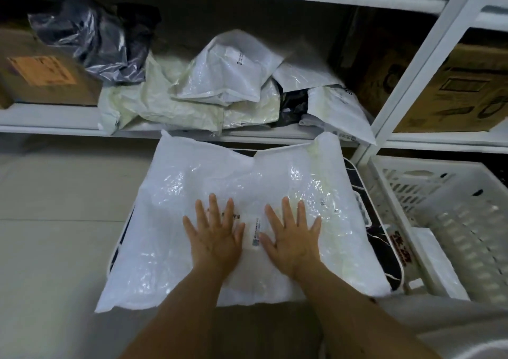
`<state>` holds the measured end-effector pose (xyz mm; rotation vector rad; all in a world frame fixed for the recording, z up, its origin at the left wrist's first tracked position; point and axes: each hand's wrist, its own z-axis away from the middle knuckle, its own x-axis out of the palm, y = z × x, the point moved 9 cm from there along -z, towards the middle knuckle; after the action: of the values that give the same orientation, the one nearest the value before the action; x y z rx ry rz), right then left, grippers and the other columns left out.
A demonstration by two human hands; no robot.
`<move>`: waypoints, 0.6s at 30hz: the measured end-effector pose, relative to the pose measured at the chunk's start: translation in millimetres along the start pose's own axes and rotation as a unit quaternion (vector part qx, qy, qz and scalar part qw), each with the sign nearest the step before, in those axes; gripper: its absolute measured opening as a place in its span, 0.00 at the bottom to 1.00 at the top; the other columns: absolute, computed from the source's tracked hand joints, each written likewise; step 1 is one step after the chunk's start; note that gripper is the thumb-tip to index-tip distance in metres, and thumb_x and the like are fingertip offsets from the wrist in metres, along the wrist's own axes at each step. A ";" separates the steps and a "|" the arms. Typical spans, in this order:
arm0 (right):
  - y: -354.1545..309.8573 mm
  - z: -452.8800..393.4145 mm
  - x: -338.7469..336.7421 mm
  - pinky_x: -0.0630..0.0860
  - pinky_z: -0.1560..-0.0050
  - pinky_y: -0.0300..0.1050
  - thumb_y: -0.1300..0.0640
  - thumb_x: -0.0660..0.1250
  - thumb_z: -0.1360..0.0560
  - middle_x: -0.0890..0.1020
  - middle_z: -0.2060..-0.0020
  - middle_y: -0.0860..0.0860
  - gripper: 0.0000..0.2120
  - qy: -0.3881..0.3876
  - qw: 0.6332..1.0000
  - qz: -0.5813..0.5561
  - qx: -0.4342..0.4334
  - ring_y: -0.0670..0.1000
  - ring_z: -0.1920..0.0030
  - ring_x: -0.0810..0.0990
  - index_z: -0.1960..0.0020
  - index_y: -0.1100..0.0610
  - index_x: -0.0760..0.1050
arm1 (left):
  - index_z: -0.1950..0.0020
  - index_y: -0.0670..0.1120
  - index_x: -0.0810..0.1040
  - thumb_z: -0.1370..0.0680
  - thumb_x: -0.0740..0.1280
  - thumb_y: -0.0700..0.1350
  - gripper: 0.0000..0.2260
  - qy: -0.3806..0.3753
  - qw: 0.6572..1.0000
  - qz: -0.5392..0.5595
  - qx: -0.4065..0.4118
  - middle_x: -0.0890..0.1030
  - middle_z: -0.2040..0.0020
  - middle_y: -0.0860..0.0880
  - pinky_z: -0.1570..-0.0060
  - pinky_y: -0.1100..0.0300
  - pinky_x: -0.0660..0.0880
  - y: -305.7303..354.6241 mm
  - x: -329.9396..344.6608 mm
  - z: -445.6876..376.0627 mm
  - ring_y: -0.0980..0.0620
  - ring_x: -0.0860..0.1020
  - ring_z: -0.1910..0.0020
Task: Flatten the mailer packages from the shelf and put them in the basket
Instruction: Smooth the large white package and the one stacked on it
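- While both palms lie spread on the large white mailer (pixel 209 183) at the centre of the frame, the step in hand looks like pressing it flat.
- The left hand (pixel 215 235) and the right hand (pixel 291 237) are open, fingers splayed, gripping nothing; they rest side by side on the bag's near half, either side of a small printed label (pixel 256 232).
- The mailer lies over a dark tray-like surface (pixel 384 251) whose white rim shows at centre right; what that surface is I cannot tell.
- To do it well, I would sweep the palms outward from the middle toward the upper edge, where the plastic looks puffed and notched, so trapped air can escape instead of bunching.
- Keep pressure even; the glossy film probably slides easily and could skid off toward the lower left.
- The white slatted basket (pixel 453 210) waits at the right of the frame, close beside the bag.
- More crumpled mailers (pixel 220 81) remain on the shelf (pixel 55 117) across the upper middle, so much of the task seems undone.
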<state>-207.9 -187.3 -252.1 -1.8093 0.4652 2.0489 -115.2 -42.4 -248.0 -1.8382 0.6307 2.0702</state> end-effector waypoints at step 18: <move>-8.4 -41.6 -61.5 0.64 0.40 0.55 0.39 0.47 0.21 0.78 0.45 0.52 0.23 0.082 0.996 0.032 -0.001 0.56 0.45 0.75 0.39 0.53 0.70 | 0.38 0.47 0.71 0.19 0.48 0.58 0.21 0.058 0.997 0.030 -0.051 0.75 0.43 0.46 0.45 0.51 0.67 11.0 -47.6 -29.9 0.46 0.72 0.44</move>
<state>-160.9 -203.0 -196.2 -1.9969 0.5719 1.9510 -88.6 -64.0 -202.1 -2.0322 0.6269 2.0799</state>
